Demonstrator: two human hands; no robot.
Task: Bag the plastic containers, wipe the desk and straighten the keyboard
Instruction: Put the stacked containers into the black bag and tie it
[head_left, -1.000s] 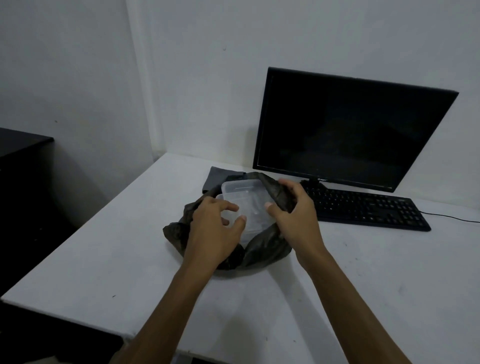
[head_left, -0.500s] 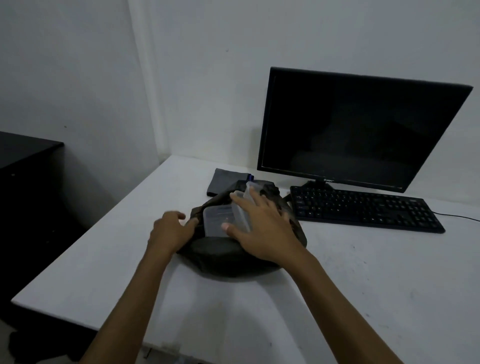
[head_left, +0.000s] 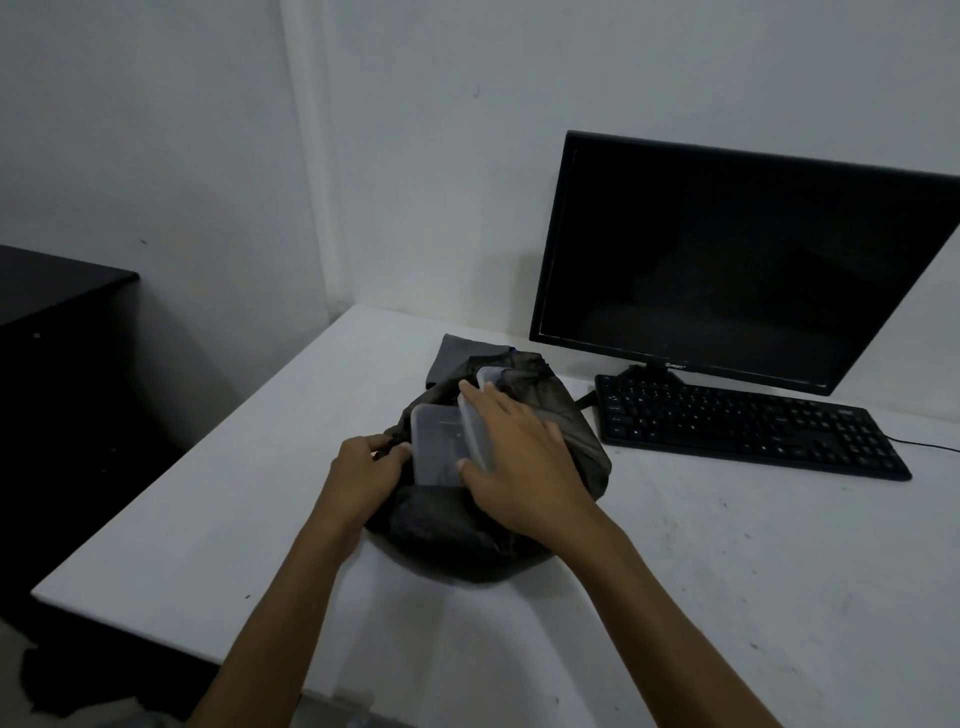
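The right hand (head_left: 524, 467) lies spread over the clear plastic containers (head_left: 441, 447), its straight fingers pressing the upright edge of one of them down into the mouth of the dark bag (head_left: 561, 415), while the left hand (head_left: 363, 467) pinches the bag's near rim and holds it open. The white desk (head_left: 727, 571) carries everything: the black monitor (head_left: 727, 260) stands at the back against the wall, the black keyboard (head_left: 743, 426) lies at a slant in front of it, just right of the bag, and a folded grey cloth (head_left: 452, 353) peeks out behind the bag. The step in hand looks like the bagging, and it seems nearly done, since the containers sit mostly inside the bag with their tops showing. The next move likely calls for pushing them fully down and closing the mouth; wiping and squaring the keyboard are not yet begun.
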